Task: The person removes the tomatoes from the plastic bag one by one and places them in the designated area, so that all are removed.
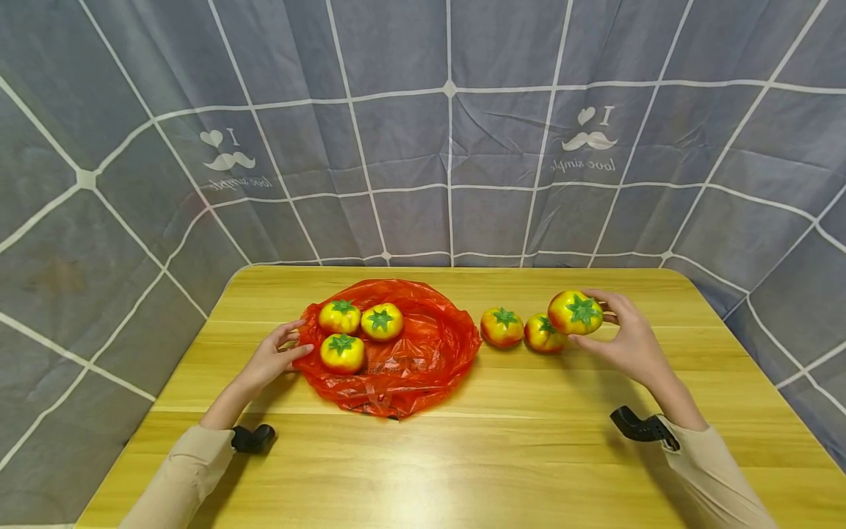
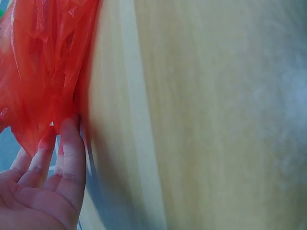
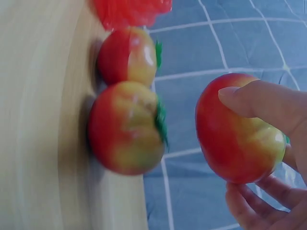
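My right hand (image 1: 624, 338) holds a toy tomato (image 1: 573, 312), red and yellow with a green star-shaped top, raised above the table. In the right wrist view, the thumb presses one side of this tomato (image 3: 235, 134) and fingers support the other. Just left of it, two more tomatoes (image 1: 501, 328) rest side by side on the wood. A red plastic bag (image 1: 423, 353) lies spread with its mouth up, three tomatoes (image 1: 342, 354) inside at its left. At the bag's left edge is my left hand (image 1: 271, 356), its fairly straight, spread fingers (image 2: 72, 148) touching the plastic.
The wooden table (image 1: 423, 470) reaches back to a grey curtain (image 1: 396, 169) with white grid lines, which also hangs at both sides. Black wrist mounts (image 1: 253, 439) sit at both cuffs.
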### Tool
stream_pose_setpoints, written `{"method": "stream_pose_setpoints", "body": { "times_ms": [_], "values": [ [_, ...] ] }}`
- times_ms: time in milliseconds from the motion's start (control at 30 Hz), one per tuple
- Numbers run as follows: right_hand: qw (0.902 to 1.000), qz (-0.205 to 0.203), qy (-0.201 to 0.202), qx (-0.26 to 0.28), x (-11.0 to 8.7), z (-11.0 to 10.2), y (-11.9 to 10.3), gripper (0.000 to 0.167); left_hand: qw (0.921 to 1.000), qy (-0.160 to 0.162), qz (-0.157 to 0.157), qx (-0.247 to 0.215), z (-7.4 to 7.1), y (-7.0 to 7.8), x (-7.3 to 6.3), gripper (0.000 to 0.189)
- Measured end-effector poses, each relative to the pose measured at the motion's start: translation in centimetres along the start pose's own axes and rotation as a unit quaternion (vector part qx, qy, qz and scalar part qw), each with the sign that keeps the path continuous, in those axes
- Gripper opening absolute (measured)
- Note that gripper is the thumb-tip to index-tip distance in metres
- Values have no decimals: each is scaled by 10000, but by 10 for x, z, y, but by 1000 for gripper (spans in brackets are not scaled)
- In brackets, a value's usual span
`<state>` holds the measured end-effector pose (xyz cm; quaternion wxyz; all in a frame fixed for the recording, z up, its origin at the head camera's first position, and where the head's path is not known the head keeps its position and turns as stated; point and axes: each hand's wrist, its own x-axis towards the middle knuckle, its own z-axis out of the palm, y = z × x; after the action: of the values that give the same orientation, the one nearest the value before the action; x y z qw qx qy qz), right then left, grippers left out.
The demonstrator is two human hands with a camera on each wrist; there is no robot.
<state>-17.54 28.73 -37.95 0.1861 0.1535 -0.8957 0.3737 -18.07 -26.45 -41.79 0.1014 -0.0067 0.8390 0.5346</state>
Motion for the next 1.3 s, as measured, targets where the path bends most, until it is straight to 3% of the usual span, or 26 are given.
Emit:
{"method": "stream_pose_setpoints", "body": {
  "times_ms": [633, 1300],
  "values": [
    [9996, 206, 113, -162, -9, -8, 30, 69, 10000, 8, -4, 36, 0, -1, 1, 64],
    [9956, 680, -363, -535, -20, -12, 47, 69, 10000, 28, 7, 79, 1, -1, 2, 64]
  ]
}}
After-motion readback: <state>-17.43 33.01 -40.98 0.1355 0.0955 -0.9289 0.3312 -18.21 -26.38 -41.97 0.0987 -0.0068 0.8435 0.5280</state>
